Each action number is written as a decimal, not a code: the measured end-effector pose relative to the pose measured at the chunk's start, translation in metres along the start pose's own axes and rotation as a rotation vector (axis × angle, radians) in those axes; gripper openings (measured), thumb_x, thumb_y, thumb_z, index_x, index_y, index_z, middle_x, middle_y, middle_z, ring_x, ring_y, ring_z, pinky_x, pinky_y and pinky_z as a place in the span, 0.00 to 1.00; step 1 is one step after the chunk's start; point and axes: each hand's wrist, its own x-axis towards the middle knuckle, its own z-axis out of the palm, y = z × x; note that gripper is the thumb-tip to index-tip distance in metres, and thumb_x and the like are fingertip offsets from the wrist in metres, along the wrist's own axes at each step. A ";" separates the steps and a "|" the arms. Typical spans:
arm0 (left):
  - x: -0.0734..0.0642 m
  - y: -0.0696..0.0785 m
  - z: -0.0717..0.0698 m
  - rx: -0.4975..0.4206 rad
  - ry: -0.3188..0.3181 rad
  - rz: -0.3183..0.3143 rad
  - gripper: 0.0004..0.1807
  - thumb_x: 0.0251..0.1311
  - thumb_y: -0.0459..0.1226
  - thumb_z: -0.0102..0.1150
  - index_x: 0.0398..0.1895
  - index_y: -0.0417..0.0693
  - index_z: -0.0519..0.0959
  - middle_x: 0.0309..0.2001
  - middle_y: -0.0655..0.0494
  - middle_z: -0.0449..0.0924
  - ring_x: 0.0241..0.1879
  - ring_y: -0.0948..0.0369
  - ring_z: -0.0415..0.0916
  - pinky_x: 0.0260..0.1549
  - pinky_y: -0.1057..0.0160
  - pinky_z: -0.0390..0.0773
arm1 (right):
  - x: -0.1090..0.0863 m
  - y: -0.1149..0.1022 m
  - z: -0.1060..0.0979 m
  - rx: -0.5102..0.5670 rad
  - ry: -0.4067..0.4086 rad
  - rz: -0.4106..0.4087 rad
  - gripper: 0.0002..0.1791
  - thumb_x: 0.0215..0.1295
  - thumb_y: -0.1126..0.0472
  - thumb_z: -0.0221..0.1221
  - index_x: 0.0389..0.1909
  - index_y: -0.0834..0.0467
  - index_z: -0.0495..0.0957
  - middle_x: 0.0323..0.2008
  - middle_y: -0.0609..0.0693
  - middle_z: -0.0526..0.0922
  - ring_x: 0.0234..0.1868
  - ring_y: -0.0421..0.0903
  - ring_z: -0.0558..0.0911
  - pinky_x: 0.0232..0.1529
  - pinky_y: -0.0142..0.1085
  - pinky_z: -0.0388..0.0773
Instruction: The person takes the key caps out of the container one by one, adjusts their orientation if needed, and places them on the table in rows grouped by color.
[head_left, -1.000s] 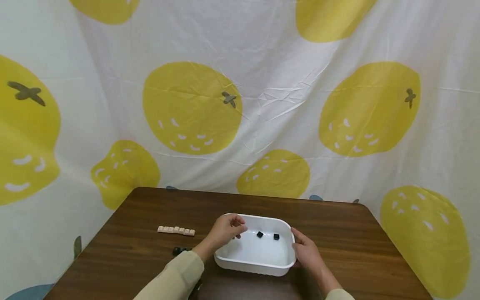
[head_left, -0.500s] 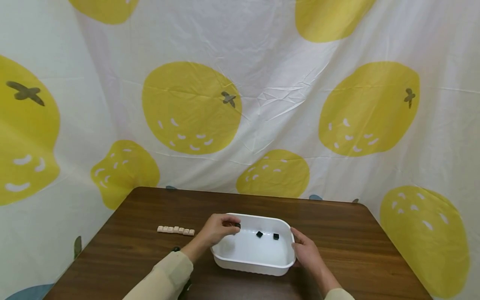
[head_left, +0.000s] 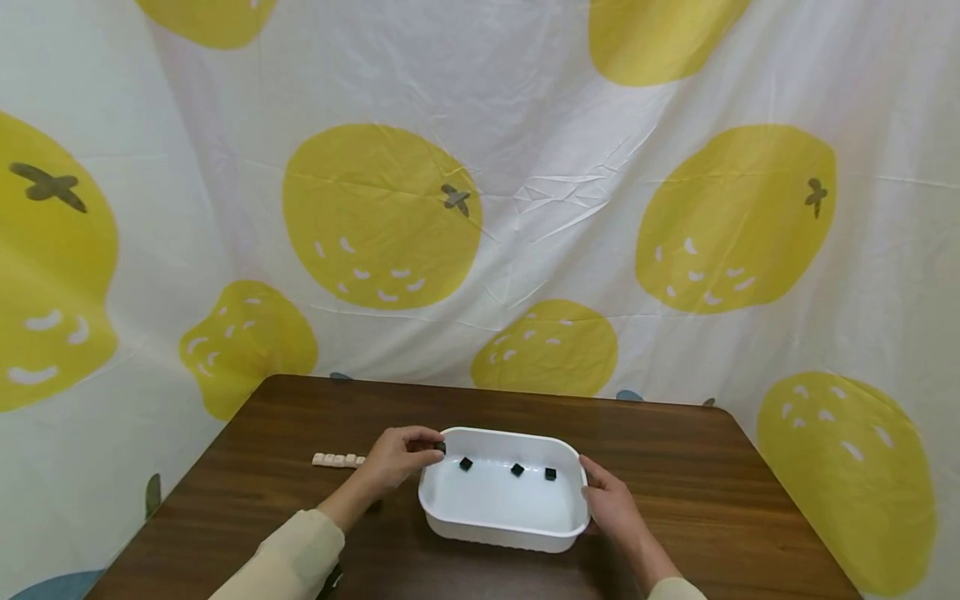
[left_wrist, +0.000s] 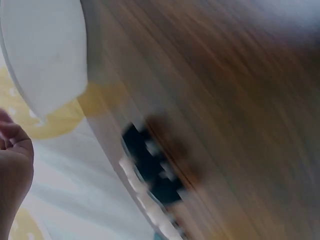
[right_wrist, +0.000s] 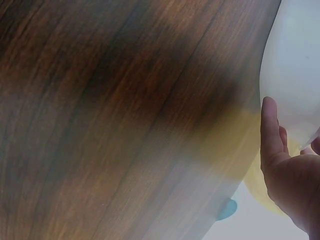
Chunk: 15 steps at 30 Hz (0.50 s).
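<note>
My left hand [head_left: 397, 460] is at the left rim of a white plastic tub [head_left: 502, 530], pinching a small black keycap [head_left: 440, 447] between thumb and fingers. Inside the tub lie three more black keycaps, one on the left [head_left: 466, 463], one in the middle [head_left: 517, 470] and one on the right [head_left: 551, 473]. My right hand [head_left: 617, 502] grips the tub's right side, thumb at the rim. In the right wrist view its fingers [right_wrist: 270, 125] lie along the tub's outer wall [right_wrist: 290, 70].
A row of cream keycaps [head_left: 337, 460] stands on the brown wooden table [head_left: 660, 450], left of the tub and partly behind my left hand. A row of black keycaps [left_wrist: 150, 165] sits nearer me, mostly hidden by the left forearm in the head view. A lemon-print curtain [head_left: 540, 250] hangs behind.
My left hand has moved left from over the tub to its left rim, with a black keycap in its fingertips. The left keycap in the tub now shows. The right hand stays put.
</note>
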 end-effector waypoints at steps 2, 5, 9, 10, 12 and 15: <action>-0.004 -0.004 -0.009 0.013 0.015 0.030 0.13 0.59 0.35 0.68 0.45 0.36 0.84 0.35 0.54 0.82 0.34 0.60 0.75 0.30 0.63 0.77 | 0.000 0.000 0.000 -0.002 -0.001 0.002 0.29 0.69 0.70 0.44 0.72 0.67 0.61 0.58 0.77 0.68 0.34 0.54 0.82 0.29 0.48 0.83; -0.011 -0.011 -0.023 0.036 0.040 0.033 0.11 0.58 0.35 0.69 0.43 0.39 0.84 0.31 0.57 0.79 0.31 0.60 0.74 0.28 0.62 0.77 | 0.000 -0.001 0.000 0.002 -0.003 0.001 0.29 0.69 0.70 0.44 0.72 0.67 0.61 0.59 0.77 0.68 0.34 0.54 0.82 0.29 0.48 0.83; -0.020 -0.019 -0.045 0.074 0.070 -0.020 0.13 0.59 0.36 0.69 0.44 0.39 0.84 0.33 0.55 0.80 0.31 0.59 0.75 0.29 0.58 0.79 | -0.001 -0.001 0.000 0.010 -0.001 0.001 0.29 0.69 0.70 0.44 0.72 0.66 0.61 0.58 0.77 0.68 0.35 0.54 0.82 0.29 0.48 0.83; -0.022 -0.021 -0.050 0.091 0.075 -0.033 0.13 0.59 0.36 0.69 0.45 0.38 0.84 0.34 0.55 0.81 0.32 0.58 0.76 0.30 0.58 0.80 | 0.000 -0.001 0.000 0.013 0.001 0.001 0.29 0.69 0.70 0.45 0.72 0.66 0.61 0.57 0.76 0.69 0.34 0.54 0.82 0.29 0.48 0.83; -0.027 -0.025 -0.060 0.145 0.087 -0.057 0.14 0.60 0.37 0.68 0.47 0.38 0.84 0.36 0.54 0.82 0.35 0.59 0.77 0.31 0.61 0.79 | 0.000 -0.001 0.000 0.011 0.002 0.001 0.29 0.68 0.71 0.45 0.72 0.67 0.61 0.56 0.76 0.70 0.34 0.54 0.82 0.28 0.48 0.83; -0.035 -0.031 -0.075 0.229 0.089 -0.089 0.15 0.62 0.38 0.67 0.48 0.39 0.83 0.38 0.55 0.83 0.37 0.60 0.77 0.33 0.62 0.78 | 0.000 0.000 0.000 0.014 0.001 0.006 0.30 0.68 0.71 0.45 0.72 0.67 0.61 0.55 0.76 0.70 0.33 0.54 0.82 0.28 0.47 0.83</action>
